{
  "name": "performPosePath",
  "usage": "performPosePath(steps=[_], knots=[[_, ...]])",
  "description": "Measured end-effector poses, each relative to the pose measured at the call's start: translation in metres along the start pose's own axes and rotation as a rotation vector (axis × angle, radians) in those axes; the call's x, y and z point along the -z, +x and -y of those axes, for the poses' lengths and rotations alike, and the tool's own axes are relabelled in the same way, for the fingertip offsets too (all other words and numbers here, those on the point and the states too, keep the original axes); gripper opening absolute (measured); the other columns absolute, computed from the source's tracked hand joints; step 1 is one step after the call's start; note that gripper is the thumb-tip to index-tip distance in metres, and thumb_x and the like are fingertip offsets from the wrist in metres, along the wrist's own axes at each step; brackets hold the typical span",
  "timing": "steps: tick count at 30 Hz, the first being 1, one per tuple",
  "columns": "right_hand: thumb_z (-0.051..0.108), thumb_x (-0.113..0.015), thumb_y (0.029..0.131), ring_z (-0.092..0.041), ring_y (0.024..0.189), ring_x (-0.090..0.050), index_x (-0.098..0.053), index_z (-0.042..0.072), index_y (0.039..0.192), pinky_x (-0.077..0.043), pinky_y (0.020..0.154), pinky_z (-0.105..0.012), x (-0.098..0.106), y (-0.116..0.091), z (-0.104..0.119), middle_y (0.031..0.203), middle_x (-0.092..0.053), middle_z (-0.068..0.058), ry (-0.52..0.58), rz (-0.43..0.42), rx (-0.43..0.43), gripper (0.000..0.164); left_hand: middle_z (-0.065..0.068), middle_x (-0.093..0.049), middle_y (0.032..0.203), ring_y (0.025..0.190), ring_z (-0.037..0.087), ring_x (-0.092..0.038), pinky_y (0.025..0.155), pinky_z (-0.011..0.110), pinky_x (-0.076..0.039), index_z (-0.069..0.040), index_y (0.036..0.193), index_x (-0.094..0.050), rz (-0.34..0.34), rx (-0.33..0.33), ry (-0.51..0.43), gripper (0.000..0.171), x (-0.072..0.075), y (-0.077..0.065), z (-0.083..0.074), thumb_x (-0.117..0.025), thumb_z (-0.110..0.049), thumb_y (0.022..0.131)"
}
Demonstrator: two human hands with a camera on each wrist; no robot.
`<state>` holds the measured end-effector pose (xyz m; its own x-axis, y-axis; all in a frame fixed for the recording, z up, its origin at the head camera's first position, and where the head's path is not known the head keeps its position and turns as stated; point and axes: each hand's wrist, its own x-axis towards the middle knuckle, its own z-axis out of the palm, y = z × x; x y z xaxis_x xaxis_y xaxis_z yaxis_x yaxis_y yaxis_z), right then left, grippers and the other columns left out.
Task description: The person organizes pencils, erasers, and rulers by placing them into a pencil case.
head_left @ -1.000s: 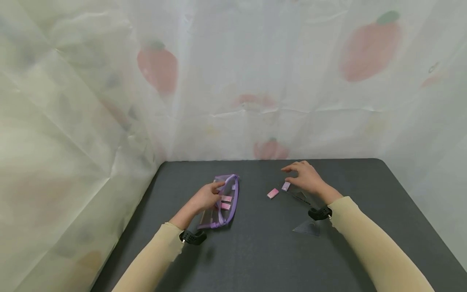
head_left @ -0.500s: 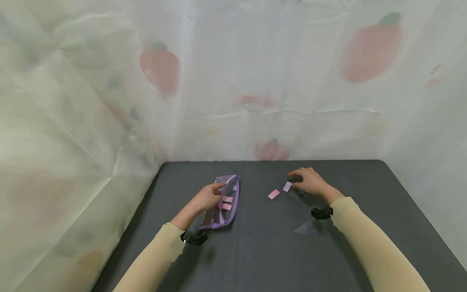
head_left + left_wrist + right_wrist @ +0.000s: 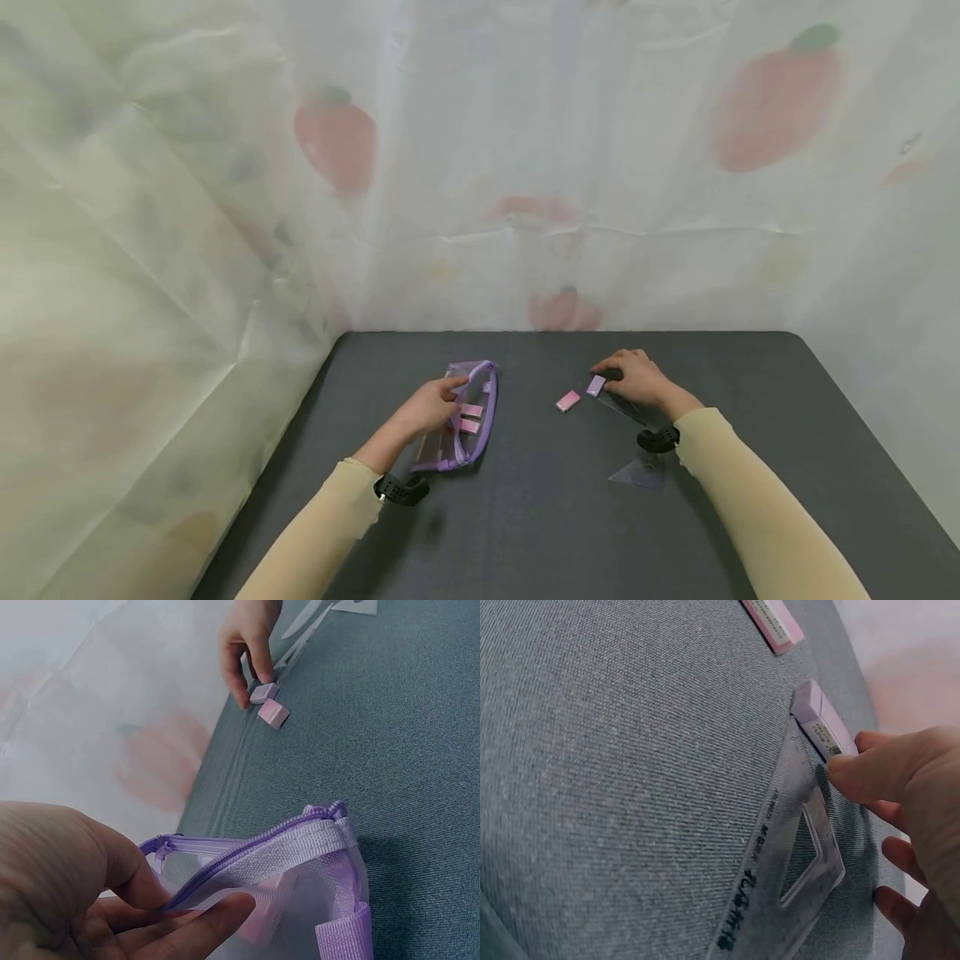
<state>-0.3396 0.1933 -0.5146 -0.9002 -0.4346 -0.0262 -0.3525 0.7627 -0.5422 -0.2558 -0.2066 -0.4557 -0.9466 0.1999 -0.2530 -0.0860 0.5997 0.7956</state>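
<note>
My left hand (image 3: 429,408) pinches the rim of a clear pencil case (image 3: 300,844) with purple zip edging, its mouth spread open. Pink erasers (image 3: 470,426) lie inside it. On the table's right side, thumb and index finger of my right hand (image 3: 637,379) grip the end of a lavender eraser (image 3: 826,724), the other fingers loosely bent. A pink eraser (image 3: 567,401) lies just left of the lavender one. Beneath the right hand is a clear set square (image 3: 769,855), one corner right at the lavender eraser.
A second clear set square (image 3: 641,473) lies nearer, below the right wrist. Both hands work over a dark grey table (image 3: 525,517). A pale curtain with fruit prints (image 3: 480,167) hangs behind the table and along its left side.
My right hand has come down and its thumb and index finger have closed in on the lavender eraser. The left hand still holds the pencil case. The head view has shifted slightly.
</note>
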Motion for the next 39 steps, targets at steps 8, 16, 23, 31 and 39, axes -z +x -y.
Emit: performPosePath(steps=[8, 16, 23, 31, 39], knots=[[0.021, -0.072, 0.097, -0.055, 0.135, -0.03, -0.074, 0.011, 0.119, -0.03, 0.104, -0.073, -0.004, -0.001, -0.003, 0.14, -0.051, -0.025, -0.007, -0.062, 0.017, 0.024, 0.034, -0.049, 0.145, 0.099, 0.03, -0.067, 0.069, 0.043, -0.061, -0.01, 0.156, -0.045, 0.002, -0.006, -0.002, 0.058, 0.0, 0.0, 0.001, -0.055, 0.002, 0.1], [0.02, -0.075, 0.094, -0.052, 0.134, -0.032, -0.074, 0.009, 0.12, -0.031, 0.105, -0.072, -0.009, 0.0, -0.003, 0.135, -0.056, -0.022, 0.012, -0.089, 0.003, 0.028, 0.033, -0.047, 0.147, 0.102, 0.031, -0.067, 0.071, 0.045, -0.061, -0.011, 0.157, -0.043, 0.012, -0.006, -0.01, 0.058, 0.001, -0.001, 0.001, -0.055, 0.002, 0.101], [0.017, -0.072, 0.096, -0.047, 0.13, -0.039, -0.075, 0.009, 0.122, -0.033, 0.103, -0.069, -0.009, 0.001, 0.0, 0.13, -0.062, -0.017, 0.044, -0.074, 0.009, 0.028, 0.032, -0.046, 0.148, 0.089, 0.025, -0.067, 0.07, 0.043, -0.061, -0.013, 0.157, -0.044, 0.011, -0.004, 0.004, 0.058, 0.001, 0.0, 0.003, -0.055, 0.0, 0.102], [0.014, -0.071, 0.096, -0.043, 0.125, -0.044, -0.075, 0.008, 0.121, -0.037, 0.1, -0.065, -0.009, 0.002, 0.003, 0.121, -0.067, -0.014, 0.037, -0.074, 0.017, 0.026, 0.032, -0.048, 0.147, 0.093, 0.028, -0.067, 0.072, 0.043, -0.061, -0.013, 0.157, -0.044, 0.009, 0.006, 0.004, 0.058, 0.001, 0.0, 0.001, -0.055, 0.0, 0.102], [0.017, -0.071, 0.097, -0.04, 0.122, -0.045, -0.075, 0.008, 0.119, -0.042, 0.095, -0.06, -0.011, 0.002, 0.002, 0.116, -0.067, -0.011, 0.058, -0.098, 0.017, 0.024, 0.031, -0.048, 0.147, 0.1, 0.029, -0.067, 0.072, 0.042, -0.061, -0.012, 0.157, -0.044, 0.003, 0.008, 0.006, 0.057, 0.002, -0.002, 0.0, -0.054, 0.0, 0.102]])
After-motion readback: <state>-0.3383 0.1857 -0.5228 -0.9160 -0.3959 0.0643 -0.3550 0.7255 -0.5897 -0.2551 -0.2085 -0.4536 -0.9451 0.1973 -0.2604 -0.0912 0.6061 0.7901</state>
